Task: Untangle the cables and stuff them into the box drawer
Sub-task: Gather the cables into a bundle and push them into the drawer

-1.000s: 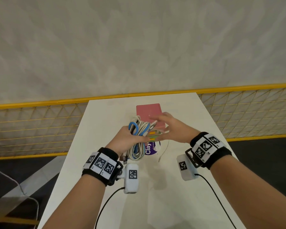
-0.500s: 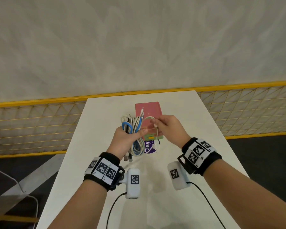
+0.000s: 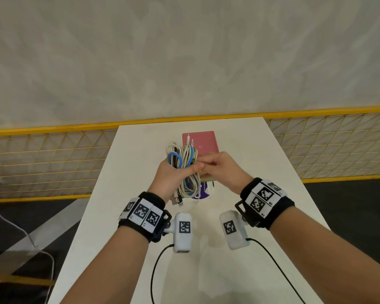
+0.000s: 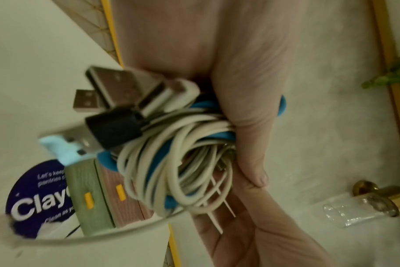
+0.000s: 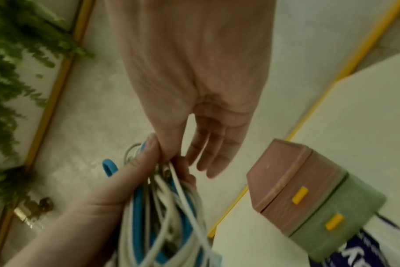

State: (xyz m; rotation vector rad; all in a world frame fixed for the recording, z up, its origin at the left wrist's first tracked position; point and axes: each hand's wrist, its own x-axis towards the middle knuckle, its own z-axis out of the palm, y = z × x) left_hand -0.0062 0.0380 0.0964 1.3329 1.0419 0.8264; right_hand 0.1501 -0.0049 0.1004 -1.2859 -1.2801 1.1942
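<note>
A tangled cable bundle (image 3: 182,159) of white, blue and black cords is gripped in my left hand (image 3: 173,176) above the table, its USB plugs (image 4: 117,86) hanging from the near end. My right hand (image 3: 219,167) is pressed against the left thumb. Its thumb and forefinger pinch a white cable strand (image 5: 175,173) at the bundle's edge, and the other fingers (image 5: 215,153) stay straight. The box drawer (image 3: 203,141) has a pink top, a green lower part and yellow handles (image 5: 299,195). It stands shut on the table just behind the hands.
A purple printed packet (image 3: 203,191) lies under the box's near end. The white table (image 3: 261,172) is narrow, with yellow mesh railings (image 3: 327,145) beyond both sides and a white cord (image 3: 11,224) on the floor at left.
My right hand, open beside the bundle a second ago, has come in against my left thumb and closed on a white strand. Both hands have drawn slightly nearer.
</note>
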